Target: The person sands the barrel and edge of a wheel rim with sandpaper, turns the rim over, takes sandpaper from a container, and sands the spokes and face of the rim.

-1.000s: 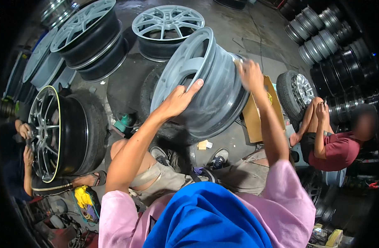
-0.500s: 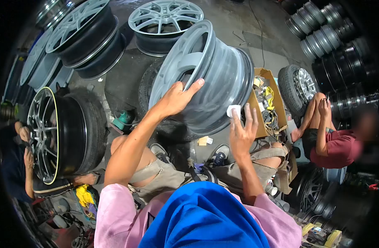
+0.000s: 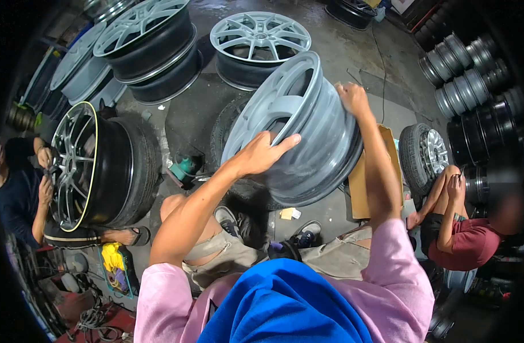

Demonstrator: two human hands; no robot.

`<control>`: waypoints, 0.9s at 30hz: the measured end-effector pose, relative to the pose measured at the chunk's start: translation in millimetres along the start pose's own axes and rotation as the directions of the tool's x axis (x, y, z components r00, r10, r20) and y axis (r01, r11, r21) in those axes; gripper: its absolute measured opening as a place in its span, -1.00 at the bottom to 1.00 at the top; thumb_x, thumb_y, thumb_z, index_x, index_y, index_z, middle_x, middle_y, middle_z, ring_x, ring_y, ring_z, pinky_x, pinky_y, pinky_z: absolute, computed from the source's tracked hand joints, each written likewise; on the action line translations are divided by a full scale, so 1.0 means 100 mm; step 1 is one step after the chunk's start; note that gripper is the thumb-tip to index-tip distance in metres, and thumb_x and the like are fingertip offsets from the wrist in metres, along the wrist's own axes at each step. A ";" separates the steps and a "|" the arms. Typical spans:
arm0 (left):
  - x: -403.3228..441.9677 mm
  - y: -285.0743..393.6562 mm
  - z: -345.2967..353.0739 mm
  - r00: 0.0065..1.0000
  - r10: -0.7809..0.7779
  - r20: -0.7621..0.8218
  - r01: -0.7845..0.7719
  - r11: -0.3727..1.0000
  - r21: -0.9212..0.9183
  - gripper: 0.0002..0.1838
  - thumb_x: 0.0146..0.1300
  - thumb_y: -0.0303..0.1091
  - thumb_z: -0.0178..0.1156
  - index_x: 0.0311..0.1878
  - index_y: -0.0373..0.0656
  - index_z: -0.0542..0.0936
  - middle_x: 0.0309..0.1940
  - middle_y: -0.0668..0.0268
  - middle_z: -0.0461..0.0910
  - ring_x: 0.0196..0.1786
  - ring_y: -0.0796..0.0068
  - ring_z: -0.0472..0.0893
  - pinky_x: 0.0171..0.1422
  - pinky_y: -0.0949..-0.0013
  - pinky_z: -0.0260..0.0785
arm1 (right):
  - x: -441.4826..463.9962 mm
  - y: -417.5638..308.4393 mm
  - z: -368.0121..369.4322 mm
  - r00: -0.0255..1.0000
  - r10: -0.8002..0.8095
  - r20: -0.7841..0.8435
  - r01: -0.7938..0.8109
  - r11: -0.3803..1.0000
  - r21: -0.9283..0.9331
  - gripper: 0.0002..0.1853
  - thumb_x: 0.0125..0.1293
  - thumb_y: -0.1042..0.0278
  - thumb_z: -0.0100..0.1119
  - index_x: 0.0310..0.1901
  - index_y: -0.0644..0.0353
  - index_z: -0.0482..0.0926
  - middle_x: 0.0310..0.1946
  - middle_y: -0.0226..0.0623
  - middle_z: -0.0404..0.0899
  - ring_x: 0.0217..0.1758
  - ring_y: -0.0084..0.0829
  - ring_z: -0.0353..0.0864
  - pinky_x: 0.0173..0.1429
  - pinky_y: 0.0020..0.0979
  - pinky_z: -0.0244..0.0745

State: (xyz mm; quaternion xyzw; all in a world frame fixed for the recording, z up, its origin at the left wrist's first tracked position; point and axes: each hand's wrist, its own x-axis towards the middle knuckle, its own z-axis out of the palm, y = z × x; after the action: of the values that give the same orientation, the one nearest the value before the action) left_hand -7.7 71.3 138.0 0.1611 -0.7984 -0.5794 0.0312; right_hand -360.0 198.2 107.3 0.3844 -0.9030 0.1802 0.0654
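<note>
A grey wheel rim (image 3: 325, 148) stands tilted in front of me, its spoked face to the left. My left hand (image 3: 266, 153) grips the edge of that face, thumb along the lip. At the far upper side of the barrel, my right hand (image 3: 352, 98) is closed, its fingers pressed together near the back edge. Whatever it holds is hidden under the fingers. Pale smears cover the barrel. Behind the rim, a tyre (image 3: 220, 128) lies on the floor, partly covered.
Grey-faced rims (image 3: 260, 37) stand behind, and others are stacked at the left. A person (image 3: 16, 194) handles a black rim (image 3: 110, 171) at left. Another person (image 3: 467, 243) sits at right by a tyre (image 3: 413, 160). A cardboard box (image 3: 359, 191) stands beside my rim.
Half a second ago my right hand was low by the barrel with fingers spread and a white pad; now it is up at the far side, closed. The view has shifted; my left hand keeps its grip.
</note>
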 end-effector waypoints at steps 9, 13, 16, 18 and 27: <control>0.05 -0.13 -0.02 0.998 0.018 0.058 -0.018 1.000 0.002 -0.23 0.50 0.29 0.16 -0.31 -0.45 0.66 -0.58 0.00 0.49 -0.40 0.39 0.45 -0.19 0.05 0.39 | -2.63 -1.59 0.13 0.862 -0.263 -0.434 0.337 0.936 0.101 -0.59 0.27 0.54 0.38 0.17 0.14 0.75 0.29 -0.15 0.63 0.49 0.05 0.51 0.54 0.10 0.42; -0.14 -0.01 -0.11 0.983 0.166 -0.080 -0.162 0.985 0.056 -0.23 0.55 0.26 0.11 -0.39 -0.44 0.61 -0.60 -0.04 0.43 -0.45 0.31 0.39 -0.21 0.03 0.35 | -1.59 -1.44 -0.13 0.861 -0.036 -0.507 0.146 0.973 0.179 -0.69 0.52 0.41 0.14 0.20 0.24 0.71 0.23 0.11 0.63 0.34 0.14 0.60 0.39 -0.06 0.50; -0.24 -0.06 -0.19 0.989 0.139 -0.044 -0.135 0.988 0.078 -0.27 0.59 0.23 0.07 -0.31 -0.41 0.63 -0.57 0.10 0.44 -0.39 0.40 0.38 -0.18 0.13 0.35 | -0.56 -1.01 -0.20 0.952 0.102 -0.289 -0.018 0.960 0.279 -0.63 0.61 0.17 0.04 0.04 0.29 0.74 0.00 0.10 0.68 0.08 0.12 0.67 0.19 -0.04 0.52; -0.32 -0.07 -0.31 0.995 0.094 -0.015 -0.092 0.989 0.119 -0.31 0.61 0.21 0.05 -0.23 -0.39 0.65 -0.53 0.24 0.44 -0.32 0.50 0.40 -0.14 0.21 0.35 | -0.37 -0.95 -0.15 0.963 0.119 -0.244 -0.048 0.960 0.277 -0.60 0.61 0.13 0.03 -0.01 0.30 0.74 -0.08 0.08 0.68 0.00 0.12 0.68 0.14 -0.03 0.51; -0.55 -0.12 -0.57 1.000 0.006 0.018 -0.003 0.988 -0.152 -0.31 0.65 0.16 0.02 0.15 -0.44 0.71 -0.16 0.19 0.75 -0.06 0.43 0.69 0.09 0.37 0.55 | -2.32 -2.23 0.17 0.776 -0.188 -0.602 0.302 0.949 0.093 -0.63 0.40 0.54 0.24 0.21 0.31 0.72 0.24 0.01 0.62 0.36 0.02 0.53 0.52 -0.05 0.35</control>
State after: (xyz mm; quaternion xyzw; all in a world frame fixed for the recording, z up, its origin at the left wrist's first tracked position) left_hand 60.7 32.3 152.6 0.1509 -0.7525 -0.6399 0.0374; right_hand -38.1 205.1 93.6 0.4291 -0.7598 0.3624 0.3275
